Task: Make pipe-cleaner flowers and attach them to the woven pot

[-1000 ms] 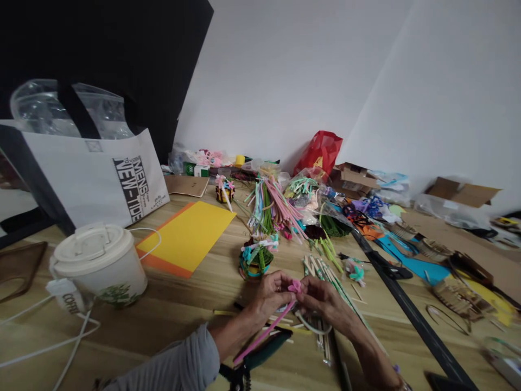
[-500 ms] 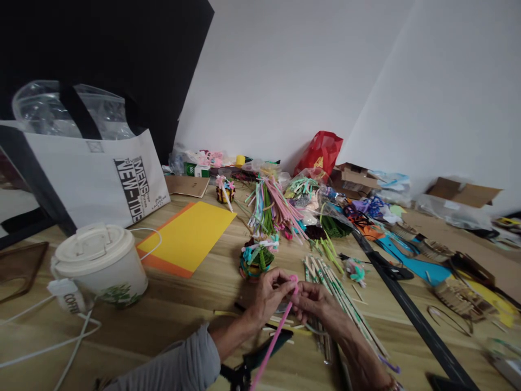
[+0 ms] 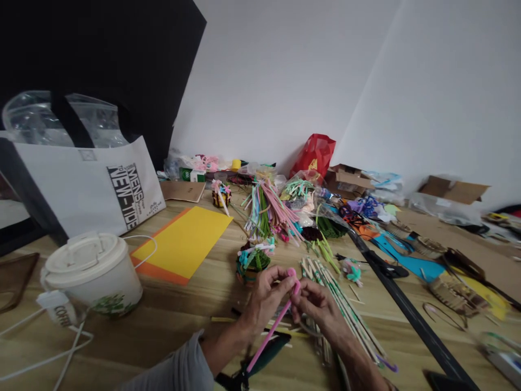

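Observation:
A fuzzy pink pipe cleaner [image 3: 268, 338] runs slantwise between my hands, its upper end bent into a small loop. My left hand [image 3: 271, 293] pinches it close to that loop. On the other side, the fingers of my right hand [image 3: 315, 304] are closed on the pipe cleaner just below the bend. Right behind my hands stands a small round basket [image 3: 253, 262] topped with green, teal and pink fuzzy pieces. Wrapped sticks with green marks [image 3: 345, 309] lie beside my right hand. Under my wrists are a dark-handled tool [image 3: 271, 353] and short loose strips, partly hidden.
Yellow and orange sheets [image 3: 191, 239] lie to the left, near a lidded white tub [image 3: 93, 271] with a cord and a white bag [image 3: 85, 184]. Bundled pipe cleaners [image 3: 271, 209] are piled behind. A black strip [image 3: 407, 304] crosses the table at right, beside small woven pieces [image 3: 458, 293].
The view has shifted slightly, so the table things sit a little further left. Both hands still hold the pink pipe cleaner, and its bent end now shows more openly above the fingers.

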Motion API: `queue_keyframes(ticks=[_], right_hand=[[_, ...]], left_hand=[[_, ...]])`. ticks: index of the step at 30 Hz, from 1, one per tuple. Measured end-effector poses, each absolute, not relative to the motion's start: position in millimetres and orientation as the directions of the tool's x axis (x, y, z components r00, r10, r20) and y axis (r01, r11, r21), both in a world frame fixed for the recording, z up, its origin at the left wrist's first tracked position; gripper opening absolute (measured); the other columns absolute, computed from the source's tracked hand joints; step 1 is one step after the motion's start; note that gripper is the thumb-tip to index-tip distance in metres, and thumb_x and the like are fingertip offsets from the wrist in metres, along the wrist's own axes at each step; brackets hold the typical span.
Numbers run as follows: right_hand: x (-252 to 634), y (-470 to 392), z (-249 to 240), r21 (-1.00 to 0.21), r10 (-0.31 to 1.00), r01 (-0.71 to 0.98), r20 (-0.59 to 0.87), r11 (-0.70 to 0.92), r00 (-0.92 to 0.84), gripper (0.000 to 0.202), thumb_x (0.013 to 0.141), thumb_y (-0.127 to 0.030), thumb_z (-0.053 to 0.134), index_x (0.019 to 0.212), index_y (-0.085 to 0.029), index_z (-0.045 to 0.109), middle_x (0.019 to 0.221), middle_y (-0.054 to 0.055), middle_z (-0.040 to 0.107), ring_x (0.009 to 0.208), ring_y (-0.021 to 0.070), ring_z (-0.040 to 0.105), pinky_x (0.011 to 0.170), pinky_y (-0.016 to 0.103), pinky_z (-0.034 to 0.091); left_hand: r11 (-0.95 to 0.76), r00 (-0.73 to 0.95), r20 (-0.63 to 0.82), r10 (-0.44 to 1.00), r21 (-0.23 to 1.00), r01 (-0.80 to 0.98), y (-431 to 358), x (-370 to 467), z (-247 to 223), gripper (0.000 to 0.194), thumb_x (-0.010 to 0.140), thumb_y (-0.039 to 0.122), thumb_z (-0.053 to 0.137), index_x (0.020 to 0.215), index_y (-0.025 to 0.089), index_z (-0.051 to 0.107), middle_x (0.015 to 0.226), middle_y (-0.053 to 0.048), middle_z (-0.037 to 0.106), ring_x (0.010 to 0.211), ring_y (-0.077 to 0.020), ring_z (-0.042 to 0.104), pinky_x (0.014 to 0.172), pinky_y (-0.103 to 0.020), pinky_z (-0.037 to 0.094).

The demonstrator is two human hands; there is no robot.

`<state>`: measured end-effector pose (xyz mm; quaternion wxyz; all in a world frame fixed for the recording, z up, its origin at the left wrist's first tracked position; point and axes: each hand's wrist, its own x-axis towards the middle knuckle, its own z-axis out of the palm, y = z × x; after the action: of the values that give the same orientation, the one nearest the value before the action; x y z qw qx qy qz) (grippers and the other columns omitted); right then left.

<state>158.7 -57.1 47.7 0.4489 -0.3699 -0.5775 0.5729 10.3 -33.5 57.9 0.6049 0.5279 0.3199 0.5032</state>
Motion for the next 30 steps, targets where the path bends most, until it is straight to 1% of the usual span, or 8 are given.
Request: queue_keyframes(ticks=[4,7,12,15,18,24,28,30], right_hand=[[157,-58,44,-0.986,0.948,-0.139,0.130,0.093,-0.292,0.022,0.084,-0.040,0.066,0.084,-0.018,0.060,0.063,-0.001,0.063,0.054,0.0114,0.058,0.055,0.023,0.048],[156,-59,45,-0.980,0.959,-0.133,0.176,0.149,-0.223,0.020,0.085,-0.038,0.066,0.084,-0.018,0.062,0.067,0.000,0.064,0.056,0.0118,0.060,0.056,0.023,0.049],[162,-59,49,-0.971,0.966,-0.107,0.226,0.214,-0.127,0.018,0.084,-0.037,0.067,0.082,-0.019,0.062,0.070,0.001,0.064,0.056,0.0120,0.059,0.055,0.024,0.048],[170,-56,47,-0.966,0.958,-0.100,0.250,0.238,-0.141,0.019,0.083,-0.037,0.067,0.080,-0.019,0.062,0.065,0.001,0.062,0.055,0.0123,0.058,0.054,0.024,0.047],[176,-52,45,-0.962,0.950,-0.106,0.266,0.252,-0.162,0.020,0.081,-0.039,0.069,0.080,-0.020,0.061,0.063,0.000,0.060,0.054,0.0121,0.055,0.053,0.024,0.045],[182,-48,47,-0.988,0.948,-0.075,0.154,0.138,-0.278,0.022,0.082,-0.040,0.068,0.081,-0.019,0.060,0.062,-0.001,0.059,0.054,0.0112,0.054,0.053,0.023,0.046],[186,-46,47,-0.995,0.959,-0.098,0.046,0.019,-0.280,0.030,0.079,-0.042,0.070,0.098,-0.021,0.060,0.074,0.000,0.064,0.064,0.0138,0.060,0.054,0.023,0.049],[188,-45,46,-0.996,0.964,-0.088,-0.003,-0.027,-0.265,0.033,0.082,-0.045,0.067,0.100,-0.020,0.060,0.074,0.001,0.064,0.062,0.0134,0.061,0.052,0.021,0.048]], left_hand=[[0.083,0.389,0.073,0.918,0.925,-0.370,-35,10,65,0.039,0.076,0.052,0.066,0.072,0.013,0.061,0.063,-0.001,0.060,0.050,-0.0100,0.053,0.050,-0.021,0.043],[0.129,0.403,0.050,0.914,0.905,-0.406,-38,10,69,0.039,0.072,0.050,0.071,0.074,0.013,0.061,0.066,-0.002,0.061,0.050,-0.0100,0.053,0.051,-0.022,0.045],[0.023,0.378,0.114,0.919,0.940,-0.339,-42,8,77,0.035,0.075,0.047,0.069,0.074,0.012,0.062,0.070,-0.004,0.062,0.062,-0.0140,0.058,0.060,-0.025,0.047],[-0.039,0.356,0.129,0.926,0.967,-0.251,-42,6,76,0.033,0.076,0.046,0.068,0.074,0.012,0.065,0.074,-0.004,0.063,0.071,-0.0154,0.058,0.067,-0.024,0.045],[-0.073,0.349,0.155,0.924,0.969,-0.236,-39,8,68,0.032,0.074,0.044,0.070,0.073,0.013,0.066,0.075,-0.003,0.061,0.073,-0.0149,0.056,0.068,-0.023,0.043],[-0.012,0.375,0.105,0.921,0.970,-0.242,-35,15,46,0.032,0.071,0.044,0.070,0.076,0.013,0.067,0.076,-0.005,0.064,0.071,-0.0161,0.056,0.067,-0.025,0.044],[-0.192,0.279,0.224,0.934,0.971,-0.140,-31,15,35,0.026,0.077,0.040,0.065,0.078,0.014,0.066,0.077,-0.005,0.063,0.075,-0.0177,0.057,0.070,-0.027,0.045],[-0.306,0.241,0.318,0.917,0.948,-0.088,-31,14,33,0.023,0.080,0.038,0.062,0.077,0.015,0.064,0.079,-0.005,0.062,0.078,-0.0181,0.057,0.072,-0.028,0.045]])
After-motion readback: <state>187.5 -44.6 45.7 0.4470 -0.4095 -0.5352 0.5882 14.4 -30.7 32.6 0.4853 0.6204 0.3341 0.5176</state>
